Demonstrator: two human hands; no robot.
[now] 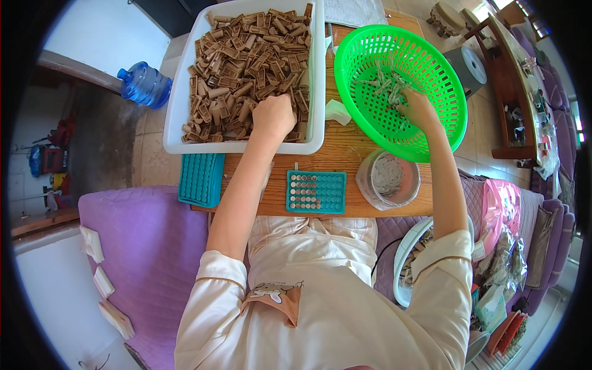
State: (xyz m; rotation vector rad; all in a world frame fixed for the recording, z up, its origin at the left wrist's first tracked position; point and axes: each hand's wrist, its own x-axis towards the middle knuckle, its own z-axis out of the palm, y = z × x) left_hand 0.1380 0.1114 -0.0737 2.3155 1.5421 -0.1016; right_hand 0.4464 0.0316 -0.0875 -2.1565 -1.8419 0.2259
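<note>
My left hand (274,117) is closed in a fist at the near right part of a white plastic tray (240,148). Small brown plastic parts (253,49) are heaped in that tray, and what the fist holds among them is hidden. Over to the right, my right hand (419,108) reaches into a green plastic basket (453,86). Its fingers are drawn together at a small pile of thin, pale grey pieces (388,83); I cannot make out what is between them. Between my forearms lies a teal tray (330,191) with round pockets, its left part filled with silvery discs.
A stack of teal pocket trays (201,179) stands at the table's left edge. At the right front, a clear tub (373,191) holds pale pieces. A pale bowl (401,290) sits by my right elbow. A blue water bottle (145,85) lies beyond the table, left.
</note>
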